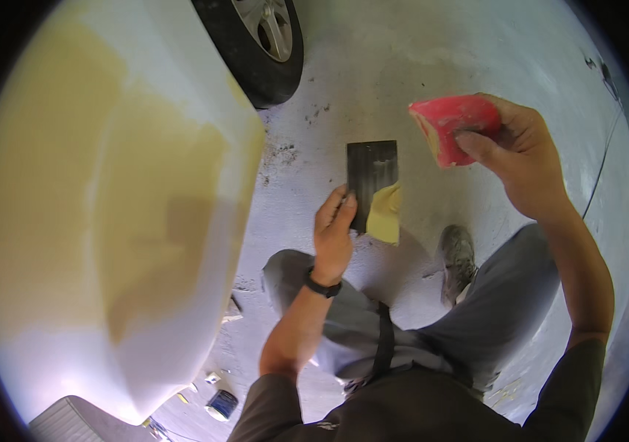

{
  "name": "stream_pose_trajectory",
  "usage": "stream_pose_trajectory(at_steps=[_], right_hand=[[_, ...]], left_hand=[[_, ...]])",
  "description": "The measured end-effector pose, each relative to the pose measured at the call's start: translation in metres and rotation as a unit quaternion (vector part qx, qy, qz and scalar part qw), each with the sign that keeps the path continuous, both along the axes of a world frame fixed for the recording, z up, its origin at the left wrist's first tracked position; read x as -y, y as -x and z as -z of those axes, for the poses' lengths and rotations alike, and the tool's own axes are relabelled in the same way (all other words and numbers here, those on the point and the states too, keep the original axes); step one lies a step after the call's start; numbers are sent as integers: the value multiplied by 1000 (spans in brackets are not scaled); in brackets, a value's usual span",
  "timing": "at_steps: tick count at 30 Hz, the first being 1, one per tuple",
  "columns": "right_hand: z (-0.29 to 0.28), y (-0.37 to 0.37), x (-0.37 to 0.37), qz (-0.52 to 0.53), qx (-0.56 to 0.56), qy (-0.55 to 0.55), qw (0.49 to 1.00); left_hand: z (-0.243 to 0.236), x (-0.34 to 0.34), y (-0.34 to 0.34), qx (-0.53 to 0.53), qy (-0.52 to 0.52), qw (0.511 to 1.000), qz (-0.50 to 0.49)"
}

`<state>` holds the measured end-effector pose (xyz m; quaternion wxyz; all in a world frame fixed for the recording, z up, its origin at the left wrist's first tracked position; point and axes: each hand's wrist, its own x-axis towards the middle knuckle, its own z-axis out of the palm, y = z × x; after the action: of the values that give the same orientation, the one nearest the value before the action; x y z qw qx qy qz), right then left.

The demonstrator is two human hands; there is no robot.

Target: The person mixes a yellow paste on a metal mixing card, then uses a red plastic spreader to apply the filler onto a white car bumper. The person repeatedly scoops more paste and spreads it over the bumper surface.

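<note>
While a big white car body panel (pixel 108 206), coated in wide patches of yellowish filler, is filling the left half of the view, the person is crouching beside it on a grey concrete floor (pixel 432 81). A black tyre with a silver wheel (pixel 263 44) is standing at the top, just behind the panel's edge. The person's grey-trousered legs are folding below, and one worn shoe (pixel 458 258) is resting flat on the floor between the arms. The right hand (pixel 520 162) is raised to the right, its fingers closing around a red pot (pixel 454 129) that is tilting with its pale inside facing left. The left hand (pixel 333 236), wearing a dark wristband, is pinching the lower left edge of a dark flat spreader (pixel 372 180) between thumb and fingers, holding it upright in the middle of the view. A dab of yellow filler (pixel 386 215) is sitting on the spreader's lower right corner.
</note>
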<state>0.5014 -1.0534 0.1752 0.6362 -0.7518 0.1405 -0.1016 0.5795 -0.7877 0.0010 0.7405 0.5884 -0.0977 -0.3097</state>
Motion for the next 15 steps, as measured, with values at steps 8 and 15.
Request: stream_pose_trajectory(at_steps=[8, 15], right_hand=[[101, -38, 48, -232, 142, 238, 932], [182, -68, 13, -313, 276, 227, 880]], left_hand=[[-32, 16, -29, 134, -97, 982, -91], [-18, 19, -2, 154, -271, 932, -182]])
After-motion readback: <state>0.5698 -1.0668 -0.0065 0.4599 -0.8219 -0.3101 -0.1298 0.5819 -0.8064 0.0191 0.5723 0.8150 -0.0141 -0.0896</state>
